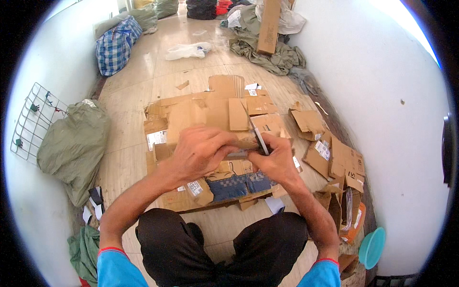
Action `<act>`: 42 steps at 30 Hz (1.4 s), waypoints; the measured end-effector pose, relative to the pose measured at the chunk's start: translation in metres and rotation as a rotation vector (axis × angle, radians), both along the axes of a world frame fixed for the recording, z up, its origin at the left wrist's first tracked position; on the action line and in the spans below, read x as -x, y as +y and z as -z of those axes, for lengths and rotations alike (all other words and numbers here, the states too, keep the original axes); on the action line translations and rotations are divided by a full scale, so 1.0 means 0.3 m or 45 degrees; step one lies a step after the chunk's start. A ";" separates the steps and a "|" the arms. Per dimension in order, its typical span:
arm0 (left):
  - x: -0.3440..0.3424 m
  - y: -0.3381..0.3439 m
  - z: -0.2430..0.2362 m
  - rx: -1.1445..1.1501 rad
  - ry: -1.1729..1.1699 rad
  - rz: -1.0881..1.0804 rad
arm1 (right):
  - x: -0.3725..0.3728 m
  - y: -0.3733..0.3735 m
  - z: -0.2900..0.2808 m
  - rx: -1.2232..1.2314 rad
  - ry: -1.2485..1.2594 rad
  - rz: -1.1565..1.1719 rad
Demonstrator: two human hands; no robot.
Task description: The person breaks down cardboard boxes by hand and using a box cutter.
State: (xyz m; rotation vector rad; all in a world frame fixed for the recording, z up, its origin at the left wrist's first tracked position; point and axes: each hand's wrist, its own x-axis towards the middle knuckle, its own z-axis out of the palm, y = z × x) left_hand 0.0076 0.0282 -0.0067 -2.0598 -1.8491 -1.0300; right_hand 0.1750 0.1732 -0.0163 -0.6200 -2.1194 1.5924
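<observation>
My left hand point(203, 150) is closed on the near edge of a brown cardboard piece point(238, 115), its fingers bent over it. My right hand point(276, 160) grips a slim bladed tool that looks like a knife point(258, 137), its thin dark point angled up and away. The right fingers are also close to the cardboard edge; whether they touch it is hidden. Beneath both hands lies a stack of flattened cardboard point(186, 112) on the floor. Near its front is a dark blue printed panel point(229, 187), and white labels are stuck on some sheets.
Folded cardboard pieces point(346, 160) lie along the right wall beside a teal basin point(372, 248). At left stand a grey-green sack point(76, 148) and a wire rack point(36, 119). Farther off are a checked bag point(117, 46), white plastic point(189, 50) and a tall carton point(269, 26).
</observation>
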 end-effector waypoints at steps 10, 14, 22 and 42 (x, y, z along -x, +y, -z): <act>0.128 -0.099 -0.117 0.664 -0.075 0.595 | -0.064 0.103 0.003 0.188 -0.099 0.046; 0.140 -0.110 -0.101 0.756 -0.221 0.678 | -0.043 0.099 0.003 0.206 -0.032 0.055; 0.128 -0.115 -0.068 0.647 -0.226 0.642 | -0.030 0.111 0.000 0.100 0.010 0.067; 0.037 -0.140 -0.042 0.816 -0.586 0.188 | 0.048 0.120 -0.035 -0.059 0.048 -0.094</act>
